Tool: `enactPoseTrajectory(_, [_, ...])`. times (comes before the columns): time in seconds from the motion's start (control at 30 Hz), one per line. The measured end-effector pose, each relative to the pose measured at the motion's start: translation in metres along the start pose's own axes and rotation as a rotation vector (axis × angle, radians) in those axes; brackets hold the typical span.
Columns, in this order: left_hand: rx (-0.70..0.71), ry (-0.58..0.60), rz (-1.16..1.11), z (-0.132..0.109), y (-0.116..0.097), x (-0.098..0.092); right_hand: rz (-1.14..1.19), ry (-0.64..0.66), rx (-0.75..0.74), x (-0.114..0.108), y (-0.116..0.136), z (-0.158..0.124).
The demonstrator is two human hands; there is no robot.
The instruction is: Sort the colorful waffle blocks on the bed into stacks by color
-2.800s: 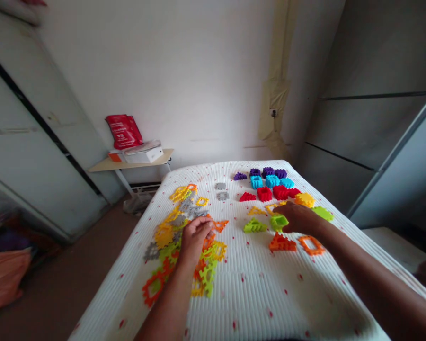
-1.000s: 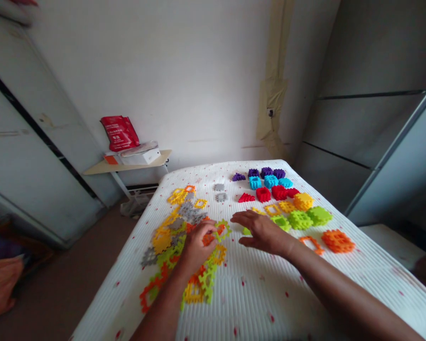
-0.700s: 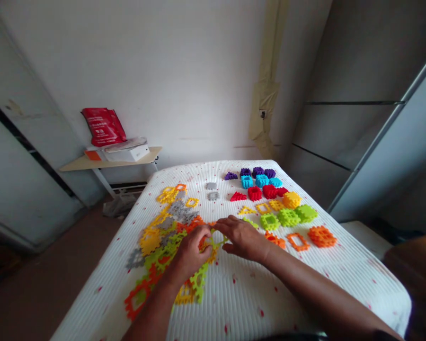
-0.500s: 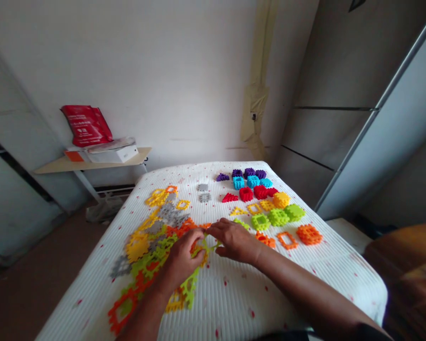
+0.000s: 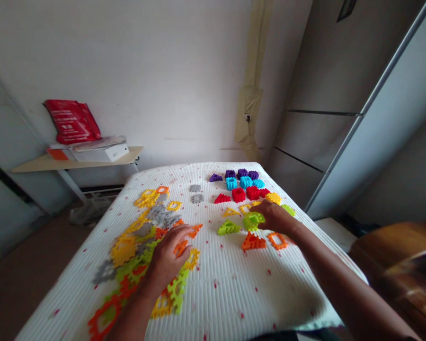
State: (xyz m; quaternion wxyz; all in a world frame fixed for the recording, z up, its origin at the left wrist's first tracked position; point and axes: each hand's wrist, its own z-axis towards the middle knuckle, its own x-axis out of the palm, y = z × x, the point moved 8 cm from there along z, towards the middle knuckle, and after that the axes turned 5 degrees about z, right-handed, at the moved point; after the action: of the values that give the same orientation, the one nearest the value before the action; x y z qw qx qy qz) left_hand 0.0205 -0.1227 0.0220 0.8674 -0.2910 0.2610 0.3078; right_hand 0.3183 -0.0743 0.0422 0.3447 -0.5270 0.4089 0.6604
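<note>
My left hand [image 5: 168,258] hovers at the right edge of a mixed heap of interlocking plastic pieces, fingers loosely bent and thumb apart, with nothing visible in it. Orange pieces [image 5: 196,230] and a yellow square frame [image 5: 192,259] lie beside its fingertips. On the right, my right hand [image 5: 275,217] reaches over the sorted rows. Its thumb and fingers close around the right side of a lime green square frame piece [image 5: 252,221] at a green stack. Nearby are a green triangle stack [image 5: 229,227] and an orange triangle stack [image 5: 253,241].
Purple [image 5: 230,174], light blue [image 5: 231,183], red [image 5: 238,194] and yellow [image 5: 272,198] stacks form rows towards the back right. Two grey squares [image 5: 197,199] lie mid-table. A white quilted cover [image 5: 234,293] spreads under everything. A side table [image 5: 39,164] holds a red bag [image 5: 71,122].
My hands were together over a green piece near the heap. Now my right hand has moved right to the green stack, while my left hand stays by the heap. The view has shifted slightly.
</note>
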Motion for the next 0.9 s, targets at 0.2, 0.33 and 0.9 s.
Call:
enactPoseTrajectory(0.2, [0.007,0.001,0.026,0.001,-0.001,-0.001,-0.031,0.046,0.047,0.008,-0.003,0.003])
enactPoseTrajectory(0.33, [0.0,0.006,0.019,0.0,0.001,0.0,-0.058,0.093,0.064,0.011,-0.002,0.003])
enactPoseTrajectory(0.9, [-0.381,-0.568,0.086,-0.03,0.044,-0.094,-0.11,0.098,-0.029,0.022,-0.002,0.007])
